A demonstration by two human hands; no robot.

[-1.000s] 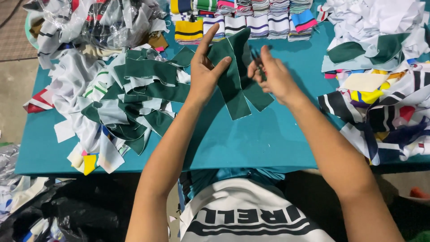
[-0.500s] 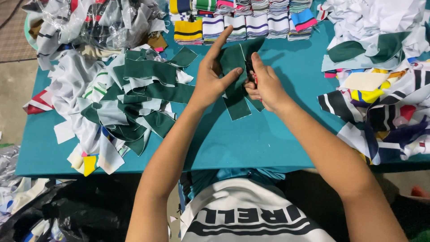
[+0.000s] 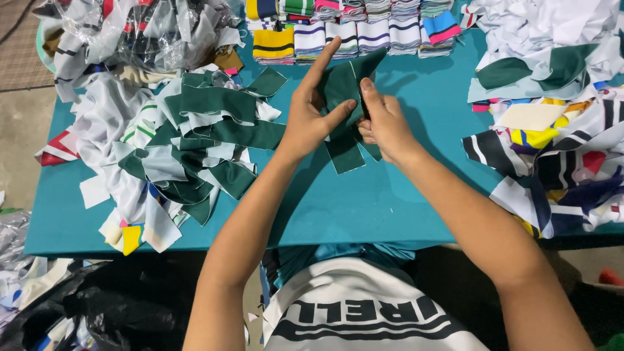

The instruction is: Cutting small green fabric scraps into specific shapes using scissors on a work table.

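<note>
The person's left hand (image 3: 311, 116) and right hand (image 3: 383, 123) have drawn close together since a moment ago, when they were spread wider over the green cloth piece (image 3: 344, 110). Both now pinch that piece, the left thumb pressing its face with the forefinger raised, and the right fingers closed on its right edge. This looks like folding or matching of edges in progress.

The cloth is lifted just above the teal desk (image 3: 364, 201), at the middle of its far half. To the cloth's left lies a heap of green and white scraps (image 3: 195, 143); beyond it, striped folded bands (image 3: 351, 26); to its right, mixed scraps (image 3: 559, 149). Bare desk lies between the cloth and the near edge.
</note>
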